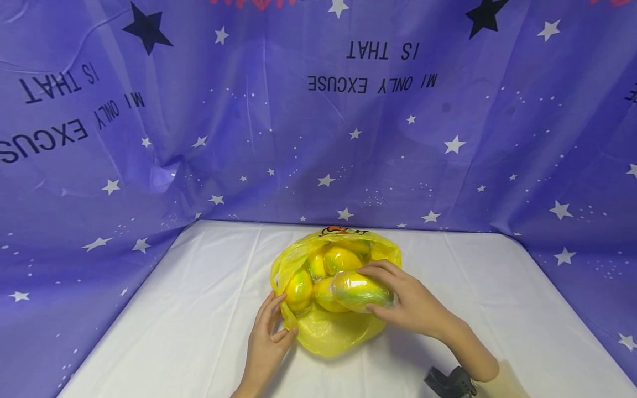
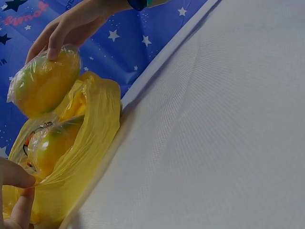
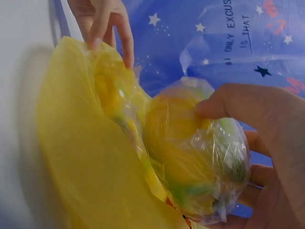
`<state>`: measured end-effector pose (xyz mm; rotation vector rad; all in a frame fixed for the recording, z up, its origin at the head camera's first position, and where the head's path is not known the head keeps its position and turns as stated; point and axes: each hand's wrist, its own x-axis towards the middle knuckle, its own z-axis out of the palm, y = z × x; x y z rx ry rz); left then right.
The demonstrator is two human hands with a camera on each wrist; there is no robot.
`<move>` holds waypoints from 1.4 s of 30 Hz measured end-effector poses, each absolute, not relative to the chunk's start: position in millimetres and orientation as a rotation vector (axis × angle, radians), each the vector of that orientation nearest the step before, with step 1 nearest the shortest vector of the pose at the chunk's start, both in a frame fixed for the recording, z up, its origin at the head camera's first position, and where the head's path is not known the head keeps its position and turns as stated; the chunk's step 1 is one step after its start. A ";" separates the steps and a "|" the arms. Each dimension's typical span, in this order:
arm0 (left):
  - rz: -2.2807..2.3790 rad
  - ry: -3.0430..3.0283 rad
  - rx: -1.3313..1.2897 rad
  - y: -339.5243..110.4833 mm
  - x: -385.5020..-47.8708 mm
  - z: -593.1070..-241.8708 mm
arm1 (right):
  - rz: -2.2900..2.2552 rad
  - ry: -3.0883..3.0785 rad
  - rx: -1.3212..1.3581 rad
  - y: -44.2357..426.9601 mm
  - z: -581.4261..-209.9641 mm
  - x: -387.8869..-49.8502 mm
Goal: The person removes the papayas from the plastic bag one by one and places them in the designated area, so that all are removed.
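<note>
Where the purple backdrop (image 1: 278,121) hangs behind the white cloth (image 1: 214,309), we read the black words "MI ONLY EXCUSE" and "IS THAT" twice, upside down in the head view; red lettering (image 1: 254,2) along the top edge is cut off too far to read. Two large black stars (image 1: 147,29) show there as well. On the one yellow plastic bag (image 1: 333,331) we see an orange-and-black print (image 1: 343,230), but we cannot make out any words.

We count one film-wrapped mango (image 1: 360,290) in the right hand (image 1: 410,301), its thumb and fingers gripping the fruit from either side, just above the bag's open mouth. Inside the bag we count at least five more wrapped mangoes (image 1: 298,290), yellow with some green. The left hand (image 1: 269,337) pinches the bag's rim between thumb and fingers. One dark device (image 1: 450,381) sits at the right wrist.
</note>
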<state>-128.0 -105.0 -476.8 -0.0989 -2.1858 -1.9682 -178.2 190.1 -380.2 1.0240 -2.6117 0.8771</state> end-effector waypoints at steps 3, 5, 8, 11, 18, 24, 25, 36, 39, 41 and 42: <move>-1.969 -2.187 -0.097 -104.8 -128.2 -477.0 | 0.847 -2.585 0.968 195.0 -378.7 -180.3; -1.968 -2.191 -0.095 -104.7 -128.2 -476.8 | 0.838 -2.573 0.926 198.2 -377.6 -181.8; -1.965 -2.194 -0.095 -104.5 -128.1 -475.9 | 0.822 -2.563 0.870 203.3 -375.9 -184.0; -1.965 -2.195 -0.100 -104.4 -127.8 -475.3 | 0.819 -2.562 0.826 207.5 -374.0 -185.8; -1.974 -2.195 -0.106 -104.7 -127.5 -475.1 | 0.864 -2.533 0.758 214.3 -370.7 -189.2; -1.972 -2.202 -0.108 -104.9 -127.4 -474.9 | 0.907 -2.502 0.648 220.2 -369.3 -193.0; -1.972 -2.200 -0.108 -104.7 -127.3 -474.9 | 0.909 -2.497 0.629 221.3 -369.1 -193.3; -1.975 -2.199 -0.110 -104.0 -127.6 -474.6 | 0.926 -2.523 0.429 231.6 -366.6 -195.9; -1.976 -2.202 -0.107 -103.8 -127.7 -474.7 | 0.923 -2.526 0.397 234.8 -366.2 -196.6; -1.973 -2.203 -0.109 -104.0 -127.5 -474.8 | 0.929 -2.522 0.385 236.9 -366.1 -197.6; -1.972 -2.203 -0.111 -104.2 -127.4 -474.8 | 0.933 -2.518 0.379 238.0 -365.9 -198.3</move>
